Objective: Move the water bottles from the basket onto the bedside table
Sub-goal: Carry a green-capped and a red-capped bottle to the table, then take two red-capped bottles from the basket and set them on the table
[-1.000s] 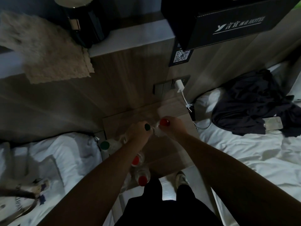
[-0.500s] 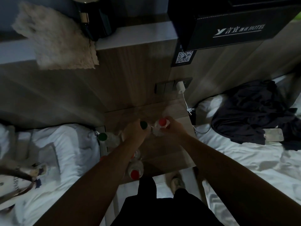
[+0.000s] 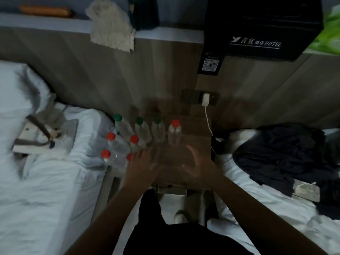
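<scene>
While bottles (image 3: 174, 134) stand upright on the table (image 3: 193, 129), left grip (image 3: 145, 162) spread beside them, right grip (image 3: 198, 162) spread, both empty.

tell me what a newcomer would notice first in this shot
A cluster of clear water bottles with red and green caps stands on the left part of the wooden bedside table. In front of them, the left hand and right hand are spread open over the table, holding nothing. A black hotel box sits on the ledge at upper right.
</scene>
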